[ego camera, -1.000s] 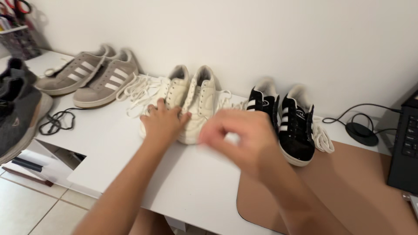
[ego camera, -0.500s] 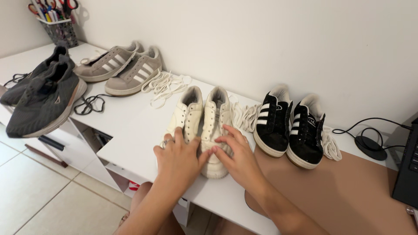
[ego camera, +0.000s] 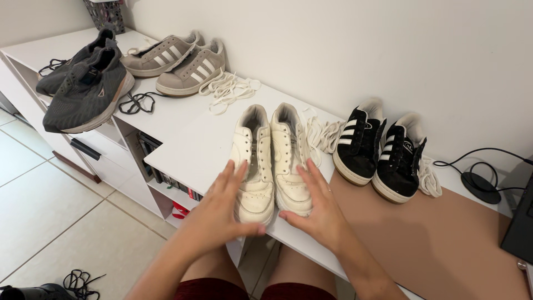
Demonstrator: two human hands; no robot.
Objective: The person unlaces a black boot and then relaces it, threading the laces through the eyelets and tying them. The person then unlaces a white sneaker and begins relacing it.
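Two bare hands frame a pair of cream-white sneakers (ego camera: 272,161) at the centre of the frame, toes at the front edge of a white bench (ego camera: 189,147): the left hand (ego camera: 222,208) lies flat and open-fingered against the left shoe's outer side, the right hand (ego camera: 313,205) likewise against the right shoe, neither gripping. Loose white laces (ego camera: 227,89) lie at upper centre, black striped sneakers (ego camera: 380,153) stand to the right, grey striped sneakers (ego camera: 177,61) and dark knit trainers (ego camera: 83,83) at upper left

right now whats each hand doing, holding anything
Left hand: open, flat against the left side of the white shoes, gripping nothing.
Right hand: open, against their right side.
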